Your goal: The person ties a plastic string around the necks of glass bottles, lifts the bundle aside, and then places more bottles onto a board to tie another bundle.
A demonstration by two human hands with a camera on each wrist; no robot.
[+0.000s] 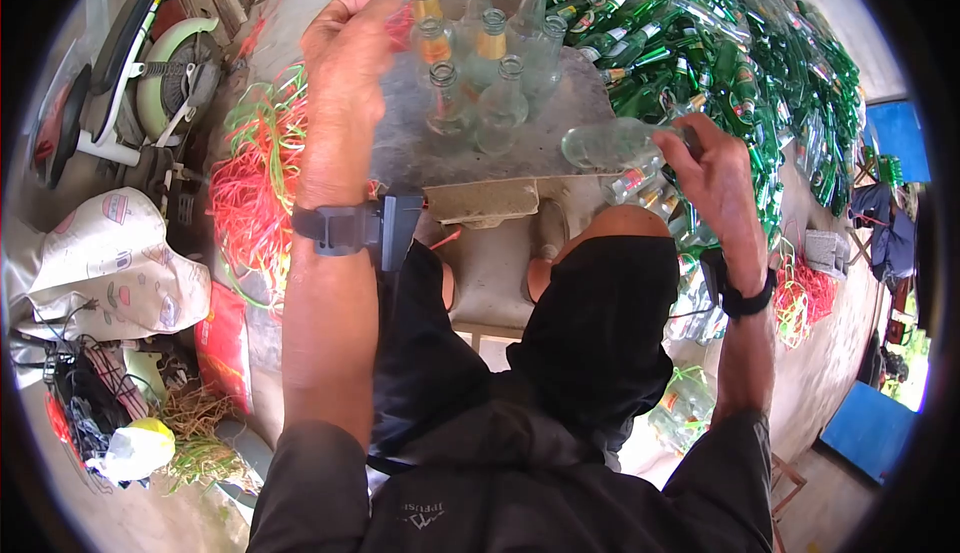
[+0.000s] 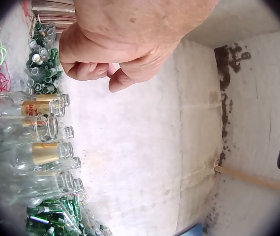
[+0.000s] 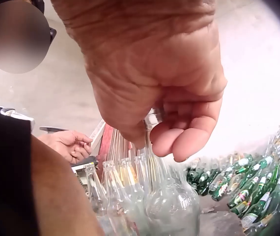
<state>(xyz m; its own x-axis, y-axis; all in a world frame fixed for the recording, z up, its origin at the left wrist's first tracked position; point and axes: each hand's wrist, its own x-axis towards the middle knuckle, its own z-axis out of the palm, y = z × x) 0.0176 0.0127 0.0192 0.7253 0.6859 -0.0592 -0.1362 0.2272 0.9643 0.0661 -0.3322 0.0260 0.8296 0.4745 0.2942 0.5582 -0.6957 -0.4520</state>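
Note:
My right hand [image 1: 715, 168] grips a clear glass bottle [image 1: 608, 143] by its neck, the body pointing left over the slab's edge. In the right wrist view, fingers and thumb close round the neck of this bottle [image 3: 172, 209]. A group of clear bottles [image 1: 500, 103] stands upright on the grey slab [image 1: 400, 153], some with gold neck labels. My left hand [image 1: 350, 48] hovers just left of the group, its fingers loosely bent. Nothing shows in its grasp in the left wrist view, where the left hand [image 2: 125, 49] is above the bottle mouths [image 2: 64, 147].
A large heap of green bottles [image 1: 740, 83] spreads at the right and back. Red and green plastic strings [image 1: 255, 193] lie in a pile at the left, beside a fan [image 1: 185, 78]. More strings [image 1: 805, 298] lie at the right near a grey block [image 1: 826, 253].

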